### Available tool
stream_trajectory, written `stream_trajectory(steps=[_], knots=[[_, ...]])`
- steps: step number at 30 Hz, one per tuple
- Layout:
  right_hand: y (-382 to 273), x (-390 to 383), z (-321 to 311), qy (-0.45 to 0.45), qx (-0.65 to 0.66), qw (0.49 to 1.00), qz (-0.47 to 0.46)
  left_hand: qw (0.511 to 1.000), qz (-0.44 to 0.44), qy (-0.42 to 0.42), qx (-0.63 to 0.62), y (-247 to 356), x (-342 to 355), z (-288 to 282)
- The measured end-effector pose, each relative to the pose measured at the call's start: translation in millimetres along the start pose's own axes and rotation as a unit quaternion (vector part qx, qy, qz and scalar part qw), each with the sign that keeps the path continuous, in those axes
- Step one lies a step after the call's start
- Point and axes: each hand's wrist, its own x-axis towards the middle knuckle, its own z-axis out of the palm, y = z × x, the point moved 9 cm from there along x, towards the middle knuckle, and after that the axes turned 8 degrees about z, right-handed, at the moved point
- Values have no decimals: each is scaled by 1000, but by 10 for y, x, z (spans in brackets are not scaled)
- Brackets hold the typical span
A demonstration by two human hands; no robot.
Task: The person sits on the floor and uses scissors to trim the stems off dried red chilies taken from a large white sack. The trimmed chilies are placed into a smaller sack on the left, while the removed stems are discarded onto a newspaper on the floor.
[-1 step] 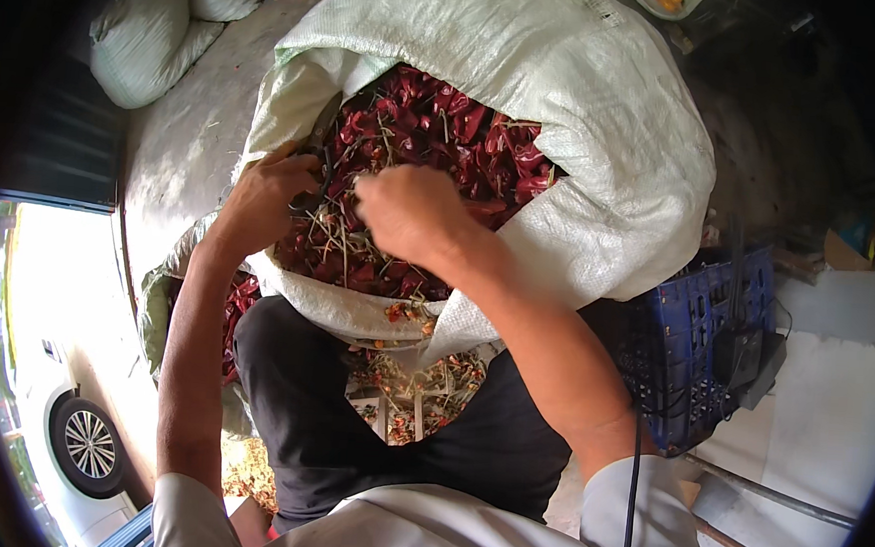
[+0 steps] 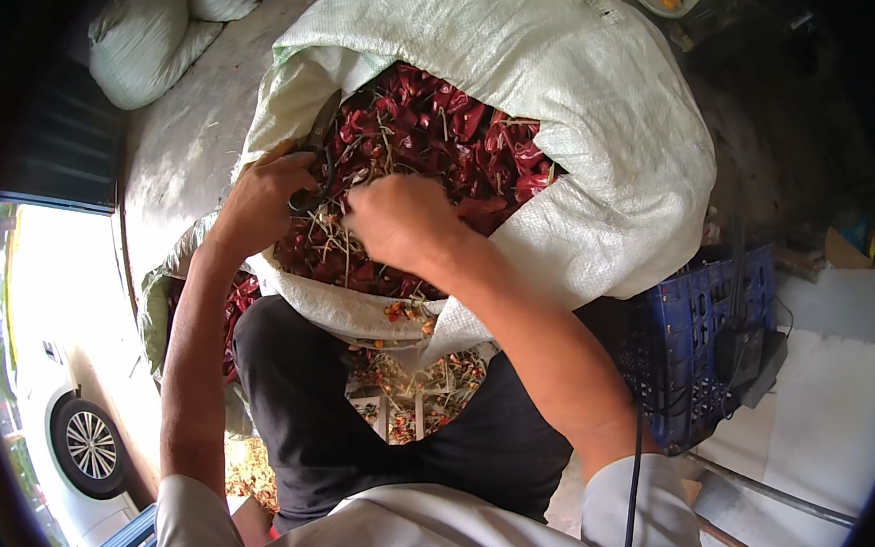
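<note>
In front of me a large white woven sack (image 2: 625,155) stands with its rim rolled down. It is full of dried red chillies (image 2: 467,125), with loose pale stems (image 2: 335,232) heaped near the front left. At the sack's left side my left hand (image 2: 267,193) is closed round a dark, scissors-like tool (image 2: 304,201); a looped part shows by the fingers, and the rest is partly hidden. My right hand (image 2: 401,221) is over the stems, just right of the tool, its fingers curled together. What those fingers hold, if anything, is hidden.
Another sack of red chillies (image 2: 240,312) stands at the left. Chilli scraps and stems (image 2: 441,384) lie between my knees. A blue plastic crate (image 2: 693,359) is at the right, with a black cable near it. Full white sacks (image 2: 141,45) sit far left; a white car (image 2: 75,462) shows outside.
My right hand has moved slightly left and down, closer to the left hand. The left hand has stayed nearly still.
</note>
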Motion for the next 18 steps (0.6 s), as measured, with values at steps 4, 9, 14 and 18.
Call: stream_trajectory(steps=[4, 9, 14, 18], knots=[[-153, -36, 301, -3, 5, 1000, -18, 996, -63, 67, -8, 31, -39, 12], [-22, 6, 296, -49, 1, 998, 34, 992, -84, 81, -37, 156, -4, 19], [135, -21, 85, -122, 32, 992, 28, 983, -156, 52, -85, 217, -41, 19], [383, 6, -216, -54, 93, 993, 51, 965, -222, 95, -106, 83, -56, 17]])
